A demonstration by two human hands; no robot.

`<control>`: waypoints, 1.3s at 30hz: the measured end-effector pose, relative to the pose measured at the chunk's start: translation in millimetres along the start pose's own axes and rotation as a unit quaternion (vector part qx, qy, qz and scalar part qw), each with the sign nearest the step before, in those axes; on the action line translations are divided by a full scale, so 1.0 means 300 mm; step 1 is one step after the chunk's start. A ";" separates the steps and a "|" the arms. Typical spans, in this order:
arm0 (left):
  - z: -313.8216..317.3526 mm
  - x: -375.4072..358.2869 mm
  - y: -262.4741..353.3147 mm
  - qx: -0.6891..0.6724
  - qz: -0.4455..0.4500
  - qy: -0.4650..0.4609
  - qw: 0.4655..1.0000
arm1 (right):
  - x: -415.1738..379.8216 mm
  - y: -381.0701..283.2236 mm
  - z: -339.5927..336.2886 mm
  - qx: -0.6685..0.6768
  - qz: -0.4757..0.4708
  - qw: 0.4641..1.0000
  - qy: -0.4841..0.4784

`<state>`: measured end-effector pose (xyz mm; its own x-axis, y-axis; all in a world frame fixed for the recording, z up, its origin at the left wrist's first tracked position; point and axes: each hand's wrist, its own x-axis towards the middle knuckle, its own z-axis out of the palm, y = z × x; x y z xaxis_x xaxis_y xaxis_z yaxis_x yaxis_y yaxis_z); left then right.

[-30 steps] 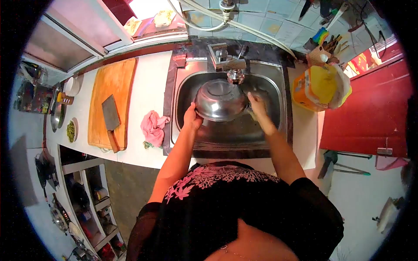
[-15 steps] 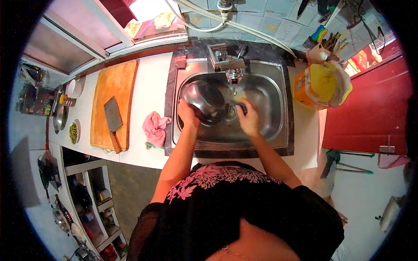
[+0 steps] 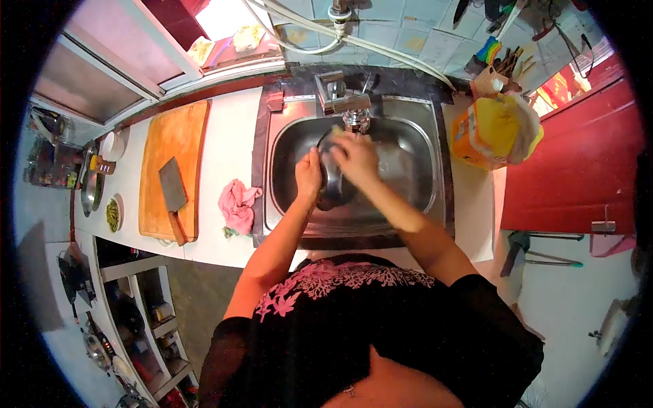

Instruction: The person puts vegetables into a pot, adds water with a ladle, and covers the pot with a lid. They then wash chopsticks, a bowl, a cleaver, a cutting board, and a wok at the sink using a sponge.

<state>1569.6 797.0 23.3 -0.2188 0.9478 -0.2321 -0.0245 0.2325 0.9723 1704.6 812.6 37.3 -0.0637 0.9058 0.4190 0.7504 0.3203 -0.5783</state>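
Over the steel sink (image 3: 401, 204), my left hand (image 3: 309, 176) grips the left edge of a dark metal bowl (image 3: 333, 183), which is tilted and seen nearly edge-on. My right hand (image 3: 356, 158) is at the bowl's upper right side, below the faucet (image 3: 343, 102), with its fingers closed round a small yellowish thing (image 3: 337, 130) that is blurred and partly hidden. The faucet spout ends just above my right hand.
Left of the sink lie a pink cloth (image 3: 238, 204), a wooden cutting board (image 3: 156, 139) with a cleaver (image 3: 173, 187) on it, and a small dish of green pieces (image 3: 113, 213). An orange and yellow bag (image 3: 493, 132) stands right of the sink.
My right hand has moved up and left, from the sink's middle to the bowl. The bowl has turned from showing its broad rounded side to nearly edge-on. The view has shifted slightly.
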 end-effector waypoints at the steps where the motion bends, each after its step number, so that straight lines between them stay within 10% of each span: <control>1: 0.017 0.033 -0.027 -0.049 0.002 0.023 0.999 | -0.028 -0.089 -0.038 -0.015 -0.025 0.999 -0.032; 4: 0.006 0.070 -0.011 -0.252 -0.131 0.100 0.954 | -0.131 -0.141 -0.051 0.007 -0.066 0.997 -0.027; 10: -0.094 0.066 -0.077 -0.316 -0.236 0.160 0.905 | -0.258 0.272 0.054 0.093 0.202 0.975 0.019; 14: -0.086 0.026 -0.078 -0.301 -0.307 0.130 0.893 | -0.218 0.444 0.042 0.242 0.624 0.740 -0.072; 15: -0.090 0.047 -0.172 -0.312 -0.310 0.111 0.891 | -0.239 0.475 0.061 0.568 0.566 0.595 -0.051; 18: -0.072 -0.005 -0.174 -0.276 -0.363 0.065 0.888 | -0.154 0.292 -0.090 0.738 0.460 0.484 -0.098; 23: -0.089 0.041 -0.440 -0.076 -0.222 -0.034 0.971 | -0.017 0.121 -0.160 0.668 0.470 0.574 -0.057; 28: -0.116 0.102 -0.525 0.264 -0.080 -0.137 0.952 | -0.026 0.124 -0.078 0.442 0.349 0.819 -0.106; 31: -0.037 -0.001 -0.152 -0.054 -0.242 -0.065 0.967 | -0.020 0.000 -0.144 0.174 0.198 0.930 -0.256; 32: -0.010 -0.017 -0.124 -0.086 -0.254 -0.114 0.957 | -0.036 -0.019 -0.113 -0.044 0.170 0.936 -0.306; 34: 0.031 -0.021 -0.090 -0.153 -0.268 -0.209 0.928 | -0.121 -0.018 -0.055 -0.058 -0.012 0.952 -0.300; 39: -0.081 -0.004 -0.159 -0.244 -0.364 -0.150 0.886 | -0.096 0.083 -0.168 0.022 -0.048 0.843 -0.535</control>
<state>1547.2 779.6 -22.0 0.2958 0.6186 -0.7279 -0.4874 0.7531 0.4419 1758.2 780.4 46.2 -0.6974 0.5992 -0.3931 0.6845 0.3946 -0.6130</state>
